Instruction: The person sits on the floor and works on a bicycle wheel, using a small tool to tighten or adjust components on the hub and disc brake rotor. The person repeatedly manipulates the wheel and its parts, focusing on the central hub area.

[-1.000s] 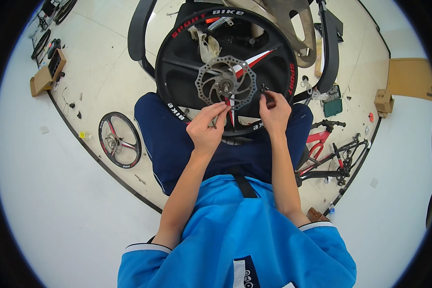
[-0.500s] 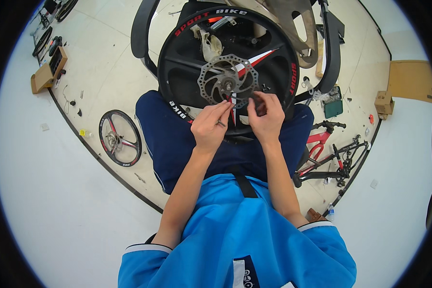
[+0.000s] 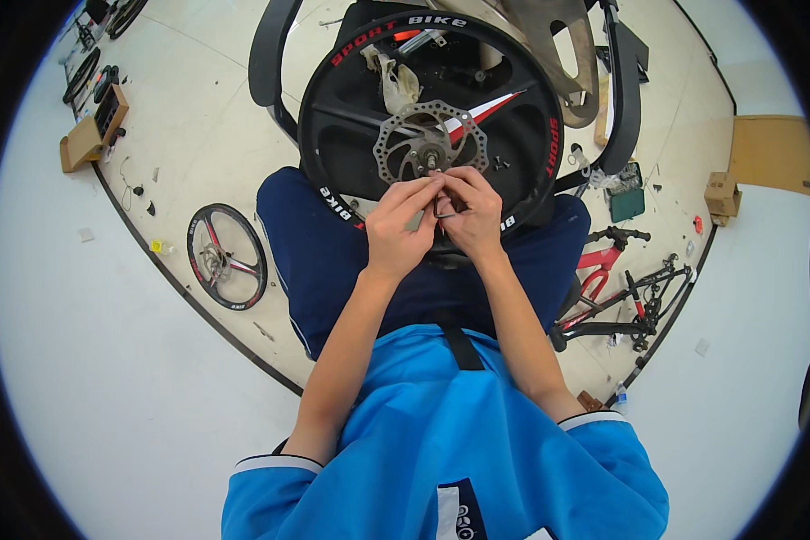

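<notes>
A black bicycle wheel [image 3: 318,94] with wide spokes lies flat over my lap, its disc brake rotor [image 3: 390,135] facing up. My left hand [image 3: 401,220] and my right hand [image 3: 473,209] meet at the rotor's near edge, just below the hub axle [image 3: 432,160]. Thumb and fingers of the left are pinched together; whatever lies between them is too small to make out. A thin dark bent tool, which looks like a hex key [image 3: 443,214], sticks out from the curled fingers of my right hand. Several small dark bolts [image 3: 501,163] lie right of the rotor.
A crumpled plastic bag [image 3: 396,85] and a silver tool [image 3: 416,41] lie under the far spokes. Chair armrests [image 3: 266,54] flank the wheel. On the floor are another wheel [image 3: 259,261] at left, a red bike frame [image 3: 598,263] at right and cardboard boxes [image 3: 722,192].
My hands were apart at the rotor's near edge; the right has moved left and the two fingertips now meet below the axle. The wheel has shifted slightly right in view.
</notes>
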Demonstrator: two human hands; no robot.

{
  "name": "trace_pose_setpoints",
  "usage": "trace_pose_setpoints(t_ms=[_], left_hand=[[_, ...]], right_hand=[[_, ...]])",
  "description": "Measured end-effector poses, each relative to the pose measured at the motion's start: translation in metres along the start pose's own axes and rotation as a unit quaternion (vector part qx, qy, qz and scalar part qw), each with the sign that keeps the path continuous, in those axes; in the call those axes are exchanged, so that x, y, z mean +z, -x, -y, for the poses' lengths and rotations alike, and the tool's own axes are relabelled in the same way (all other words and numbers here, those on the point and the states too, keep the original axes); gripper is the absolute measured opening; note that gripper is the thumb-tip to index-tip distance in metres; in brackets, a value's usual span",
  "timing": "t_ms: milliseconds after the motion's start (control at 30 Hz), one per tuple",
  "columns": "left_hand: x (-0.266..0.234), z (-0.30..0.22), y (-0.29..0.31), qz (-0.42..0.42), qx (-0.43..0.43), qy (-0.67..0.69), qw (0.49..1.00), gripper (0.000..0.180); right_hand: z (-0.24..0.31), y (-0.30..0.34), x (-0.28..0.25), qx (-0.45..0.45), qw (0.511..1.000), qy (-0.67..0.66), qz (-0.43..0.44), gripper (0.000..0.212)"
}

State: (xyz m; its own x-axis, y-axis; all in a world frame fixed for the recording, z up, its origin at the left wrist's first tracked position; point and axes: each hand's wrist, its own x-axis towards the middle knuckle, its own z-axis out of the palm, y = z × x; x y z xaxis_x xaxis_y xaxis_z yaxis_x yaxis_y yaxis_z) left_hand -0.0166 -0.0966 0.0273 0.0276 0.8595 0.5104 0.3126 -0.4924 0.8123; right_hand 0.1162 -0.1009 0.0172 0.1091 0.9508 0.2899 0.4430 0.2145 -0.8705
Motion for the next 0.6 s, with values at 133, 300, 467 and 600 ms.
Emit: trace_pose_setpoints(t_ms=[133,300,467,600], left_hand=[[0.004,0.006,0.005,-0.003,0.015,0.011,1.000,0.029],[0.009,0.009,0.009,-0.042,-0.006,0.010,0.999,0.030],[0.003,0.001,-0.001,0.006,0.022,0.002,1.000,0.025],[0.002,0.010,0.007,0.026,0.048,0.007,0.998,0.024]], right_hand=[[0.000,0.002,0.001,0.010,0.999,0.028,-0.032,0.030],[-0.008,0.002,0.010,-0.060,0.992,0.037,-0.102,0.028],[-0.006,0.007,0.009,-0.032,0.998,0.009,-0.062,0.032],[-0.007,0.008,0.008,0.002,0.999,-0.001,-0.047,0.037]])
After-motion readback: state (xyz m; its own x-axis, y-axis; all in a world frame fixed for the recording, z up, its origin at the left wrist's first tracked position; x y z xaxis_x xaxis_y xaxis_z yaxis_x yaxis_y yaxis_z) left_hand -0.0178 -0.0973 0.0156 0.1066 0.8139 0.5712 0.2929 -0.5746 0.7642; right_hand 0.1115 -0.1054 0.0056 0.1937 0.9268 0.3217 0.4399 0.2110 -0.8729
